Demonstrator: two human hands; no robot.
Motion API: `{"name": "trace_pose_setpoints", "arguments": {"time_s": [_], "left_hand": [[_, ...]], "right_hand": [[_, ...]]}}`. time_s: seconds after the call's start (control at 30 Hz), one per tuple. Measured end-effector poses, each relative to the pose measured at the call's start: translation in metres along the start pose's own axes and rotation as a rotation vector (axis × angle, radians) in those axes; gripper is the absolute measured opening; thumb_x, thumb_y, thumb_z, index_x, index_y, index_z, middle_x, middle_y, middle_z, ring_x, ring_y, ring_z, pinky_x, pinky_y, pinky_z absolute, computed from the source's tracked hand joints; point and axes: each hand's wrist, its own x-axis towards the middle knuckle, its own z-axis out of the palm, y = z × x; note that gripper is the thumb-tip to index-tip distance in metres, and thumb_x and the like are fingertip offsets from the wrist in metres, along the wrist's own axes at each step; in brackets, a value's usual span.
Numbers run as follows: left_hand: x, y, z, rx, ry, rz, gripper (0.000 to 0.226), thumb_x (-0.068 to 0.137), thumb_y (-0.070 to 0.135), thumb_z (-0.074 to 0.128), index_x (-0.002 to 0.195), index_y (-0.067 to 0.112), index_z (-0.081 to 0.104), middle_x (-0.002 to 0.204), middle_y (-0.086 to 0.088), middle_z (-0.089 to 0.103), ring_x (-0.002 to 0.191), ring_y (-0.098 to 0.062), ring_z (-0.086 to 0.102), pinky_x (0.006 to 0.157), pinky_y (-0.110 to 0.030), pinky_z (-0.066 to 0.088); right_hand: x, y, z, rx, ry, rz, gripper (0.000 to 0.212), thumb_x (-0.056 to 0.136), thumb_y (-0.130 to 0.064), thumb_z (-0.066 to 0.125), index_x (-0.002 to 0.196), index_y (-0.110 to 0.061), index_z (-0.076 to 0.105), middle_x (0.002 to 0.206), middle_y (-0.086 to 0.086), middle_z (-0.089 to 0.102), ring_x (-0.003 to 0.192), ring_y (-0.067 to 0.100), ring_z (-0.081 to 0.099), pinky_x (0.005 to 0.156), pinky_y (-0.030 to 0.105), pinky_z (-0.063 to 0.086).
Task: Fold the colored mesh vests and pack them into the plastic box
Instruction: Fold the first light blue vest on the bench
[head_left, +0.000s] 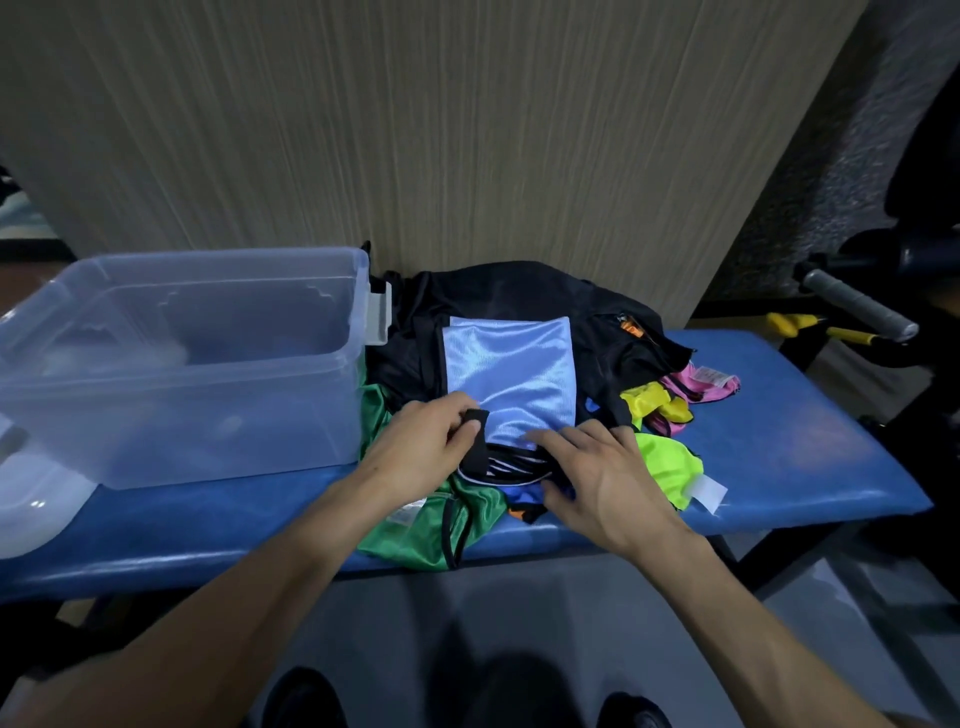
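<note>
A person leans over a blue padded worktop (810, 441) where a heap of mesh vests lies just right of a clear plastic box (176, 364). On top of the heap sits a light-blue vest (511, 374), folded to a neat rectangle and resting on a black vest (498, 291) spread beneath it toward the worktop's far edge. The left hand (421, 449) pinches the light-blue vest's black trim strap (475, 436) between thumb and curled fingers at the fold's near left corner. The right hand (602, 480) lies flat with relaxed, spread fingers, pressing on the fold's near edge and the striped trim below it. A green vest (431, 525) spills over the worktop's near edge under the left wrist, touching the box's right wall. A neon-yellow vest (670, 467) with a white label lies just right of the right hand; a pink vest (701, 384) and yellow fabric (647, 402) trail toward the worktop's right end. The box stands open on the left half of the worktop, its interior hard to read through the hazy walls; a white lid (31, 493) rests near the left end. Behind rises a wood-grain wall panel (415, 130). To the right, apart from the worktop, a grey-gripped handle (857, 304) and yellow-handled tools (831, 330) show. Two dark shoes (306, 701) stand on the floor below.
</note>
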Motion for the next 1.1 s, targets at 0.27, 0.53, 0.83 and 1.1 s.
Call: {"name": "trace_pose_setpoints", "arguments": {"time_s": [0.27,0.53,0.83,1.1], "left_hand": [[0.004,-0.009,0.013,-0.105,0.150,0.073,0.008,0.096,0.019,0.069,0.094,0.026,0.066,0.090,0.013,0.059,0.078,-0.008,0.061,0.075,-0.032,0.054],[-0.004,-0.032,0.002,0.080,-0.184,0.170,0.064,0.094,0.055,0.062,0.150,0.029,0.046,0.143,0.019,0.032,0.134,0.003,0.031,0.110,-0.021,0.032],[-0.001,-0.034,0.006,0.010,-0.156,0.117,0.053,0.100,0.033,0.063,0.150,0.029,0.046,0.143,0.020,0.033,0.133,0.003,0.029,0.110,-0.017,0.024],[-0.009,-0.024,-0.009,0.041,-0.180,0.135,0.029,0.106,0.038,0.047,0.131,0.026,0.053,0.120,0.020,0.044,0.115,-0.001,0.041,0.103,-0.024,0.037]], "right_hand": [[0.001,0.021,-0.002,0.070,-0.101,-0.071,0.070,0.071,-0.020,0.071,0.137,-0.031,0.052,0.118,-0.013,0.063,0.109,0.019,0.054,0.082,0.035,0.039],[0.005,0.026,0.004,0.142,-0.068,-0.037,0.056,0.078,-0.026,0.060,0.134,-0.026,0.056,0.114,-0.012,0.063,0.106,0.015,0.053,0.084,0.034,0.038],[0.011,0.025,-0.024,0.453,-0.096,0.080,0.033,0.093,-0.023,0.069,0.126,-0.026,0.065,0.102,-0.019,0.059,0.097,0.002,0.054,0.089,0.021,0.040],[0.003,0.021,-0.040,0.577,-0.133,0.163,0.023,0.097,-0.033,0.067,0.121,-0.036,0.065,0.101,-0.007,0.062,0.097,0.006,0.058,0.084,0.023,0.048]]}}
